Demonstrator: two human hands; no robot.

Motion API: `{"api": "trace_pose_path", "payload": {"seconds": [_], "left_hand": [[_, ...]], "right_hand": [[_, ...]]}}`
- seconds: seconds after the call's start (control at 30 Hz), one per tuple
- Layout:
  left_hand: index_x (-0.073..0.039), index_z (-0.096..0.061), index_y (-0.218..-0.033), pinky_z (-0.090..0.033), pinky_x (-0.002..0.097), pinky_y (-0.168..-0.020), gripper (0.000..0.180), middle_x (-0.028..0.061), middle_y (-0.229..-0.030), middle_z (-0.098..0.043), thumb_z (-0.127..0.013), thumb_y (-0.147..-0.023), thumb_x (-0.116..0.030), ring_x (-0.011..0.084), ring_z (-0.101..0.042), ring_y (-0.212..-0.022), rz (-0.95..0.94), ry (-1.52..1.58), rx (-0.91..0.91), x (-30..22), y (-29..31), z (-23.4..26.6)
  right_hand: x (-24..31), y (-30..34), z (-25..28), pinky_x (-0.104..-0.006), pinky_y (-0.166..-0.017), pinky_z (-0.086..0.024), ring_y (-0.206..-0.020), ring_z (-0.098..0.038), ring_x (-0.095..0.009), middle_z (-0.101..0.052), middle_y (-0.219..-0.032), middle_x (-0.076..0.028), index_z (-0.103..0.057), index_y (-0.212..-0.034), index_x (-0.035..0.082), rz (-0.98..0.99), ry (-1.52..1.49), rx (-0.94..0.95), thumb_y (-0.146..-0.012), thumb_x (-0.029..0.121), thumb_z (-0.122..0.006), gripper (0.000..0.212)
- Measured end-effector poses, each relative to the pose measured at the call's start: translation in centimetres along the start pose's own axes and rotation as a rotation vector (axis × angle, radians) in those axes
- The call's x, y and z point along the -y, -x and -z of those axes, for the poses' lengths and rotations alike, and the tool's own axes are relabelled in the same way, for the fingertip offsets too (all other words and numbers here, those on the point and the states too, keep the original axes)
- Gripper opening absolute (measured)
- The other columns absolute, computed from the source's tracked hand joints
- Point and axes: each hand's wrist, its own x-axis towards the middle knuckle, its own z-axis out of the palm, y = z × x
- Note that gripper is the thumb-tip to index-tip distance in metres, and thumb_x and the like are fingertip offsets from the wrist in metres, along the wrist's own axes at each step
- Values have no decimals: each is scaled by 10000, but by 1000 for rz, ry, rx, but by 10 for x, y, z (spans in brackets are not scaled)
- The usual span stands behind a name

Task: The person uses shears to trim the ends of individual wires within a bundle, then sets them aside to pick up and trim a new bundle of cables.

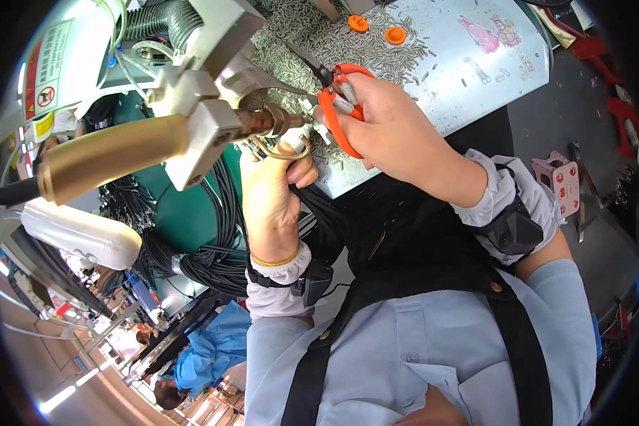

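My right hand (397, 121) is wrapped around orange-handled scissors (334, 128), whose dark blades point up and to the left, spread apart. Beside the scissors, my left hand (271, 192) is closed in a fist just below a metal nozzle (266, 122) with a curved ring at its end. Black cable (323, 206) trails from the fist toward my lap. A small pale piece shows between the two hands, too small to name. Small grey cylindrical pieces (397, 64) lie heaped on the metal tray (468, 99) behind my hands.
A tan tubular barrel (113, 153) and a metal block (202, 138) overhang the left side. Bundled black cables (216, 263) lie on the green table (184, 213). Two orange caps (395, 35) sit among the pieces. A pink perforated block (562, 186) stands right. A person in blue (209, 348) is lower left.
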Motion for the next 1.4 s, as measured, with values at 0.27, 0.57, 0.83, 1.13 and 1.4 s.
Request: {"api": "trace_pose_path", "payload": {"seconds": [0.27,0.57,0.83,1.13,1.4], "left_hand": [[12,-492,-928,-248,207,-394,177,29,-624,-459,-563,-775,-42,62,-309,-423,21,-40,-25,-1,7,-4],[30,-507,-997,-276,235,-434,246,53,-639,-460,-546,-780,-79,98,-356,-470,91,294,103,18,44,5],[33,-503,-1011,-270,247,-440,273,73,-643,-461,-546,-772,-91,124,-371,-485,-5,273,86,26,68,-3],[56,-479,-1046,-431,295,-499,284,80,-645,-473,-525,-807,-91,177,-500,-552,-173,-47,-272,30,71,-19],[72,-465,-1060,-477,323,-519,287,119,-684,-536,-511,-811,-63,187,-529,-527,-144,18,76,33,80,-14]], "right_hand": [[4,5,2,-201,-369,-345,-415,-417,-45,-464,-579,1,-493,-799,21,-53,-38,27,-830,175,-545,165],[23,41,1,-175,-343,-321,-358,-419,-61,-509,-599,-19,-523,-826,1,-272,-521,138,-840,156,-531,156],[27,57,-1,-175,-331,-329,-350,-422,-71,-513,-598,-32,-523,-807,3,-423,-726,200,-850,167,-520,170],[25,60,9,-198,-349,-339,-375,-431,-81,-513,-605,-32,-537,-830,0,-351,-473,187,-829,125,-549,126],[29,45,25,-204,-466,-384,-514,-514,-95,-528,-614,-62,-562,-914,-14,313,242,84,-766,59,-614,174]]}}
